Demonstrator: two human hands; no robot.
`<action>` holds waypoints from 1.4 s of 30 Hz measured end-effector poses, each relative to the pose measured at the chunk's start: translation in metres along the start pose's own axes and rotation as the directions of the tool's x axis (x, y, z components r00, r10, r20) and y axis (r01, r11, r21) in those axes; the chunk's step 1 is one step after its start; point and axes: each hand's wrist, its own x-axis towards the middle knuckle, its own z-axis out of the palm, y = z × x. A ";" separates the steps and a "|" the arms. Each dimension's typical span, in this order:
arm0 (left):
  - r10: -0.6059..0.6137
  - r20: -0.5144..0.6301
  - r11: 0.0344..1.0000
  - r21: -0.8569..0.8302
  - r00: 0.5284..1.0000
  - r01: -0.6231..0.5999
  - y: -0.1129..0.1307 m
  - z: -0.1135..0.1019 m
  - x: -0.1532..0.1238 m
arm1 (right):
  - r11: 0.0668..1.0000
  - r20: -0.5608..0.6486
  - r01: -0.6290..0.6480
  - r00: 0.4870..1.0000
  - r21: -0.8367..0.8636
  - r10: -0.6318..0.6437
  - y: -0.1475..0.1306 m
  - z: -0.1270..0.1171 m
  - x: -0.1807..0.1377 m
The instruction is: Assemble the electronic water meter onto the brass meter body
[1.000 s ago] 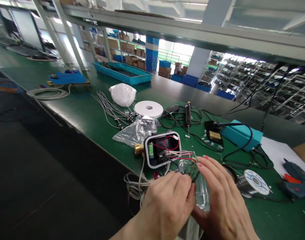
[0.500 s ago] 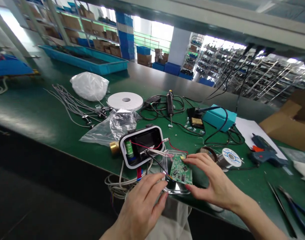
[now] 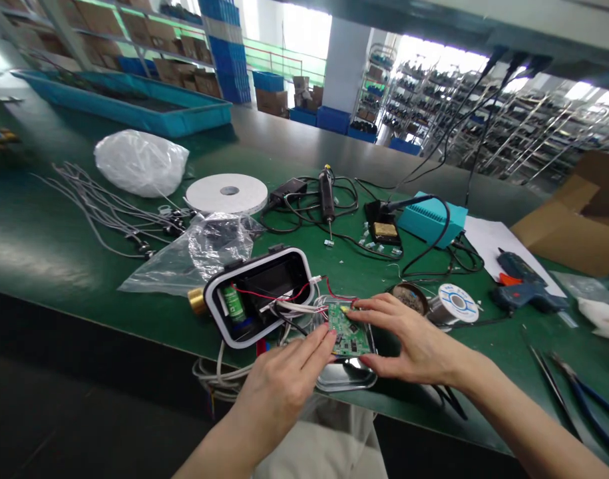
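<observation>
A small green circuit board (image 3: 348, 334) lies in a clear plastic cover (image 3: 345, 376) at the near edge of the green bench. My right hand (image 3: 408, 342) grips the board's right side between thumb and fingers. My left hand (image 3: 284, 382) touches the board's left edge with its fingertips, fingers curled. Red, white and black wires (image 3: 297, 303) run from the board into an open white-rimmed black meter housing (image 3: 257, 293) with a green battery and a brass fitting.
A solder spool (image 3: 454, 301), teal soldering station (image 3: 431, 219), electric screwdriver (image 3: 327, 189), white tape roll (image 3: 227, 192), plastic bags (image 3: 204, 249), loose cables (image 3: 109, 213), blue glue gun (image 3: 526, 289), tweezers (image 3: 568, 399) and a cardboard box (image 3: 578, 219) lie around.
The board and clear cover went from held up between both hands to lying flat on the bench. The view swung right and down.
</observation>
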 end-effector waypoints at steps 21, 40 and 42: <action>-0.042 -0.073 0.999 0.005 0.996 0.043 0.004 0.008 0.008 | 1.000 -0.018 0.013 1.000 0.026 -0.013 0.011 0.009 0.003; -0.038 -0.030 0.998 0.054 0.999 0.040 0.004 0.010 0.006 | 1.000 -0.051 0.007 0.999 -0.009 -0.007 0.010 0.010 0.010; -0.043 -0.044 0.997 0.056 0.998 0.045 0.005 0.012 0.005 | 1.000 -0.054 0.004 0.999 -0.011 -0.004 0.009 0.011 0.012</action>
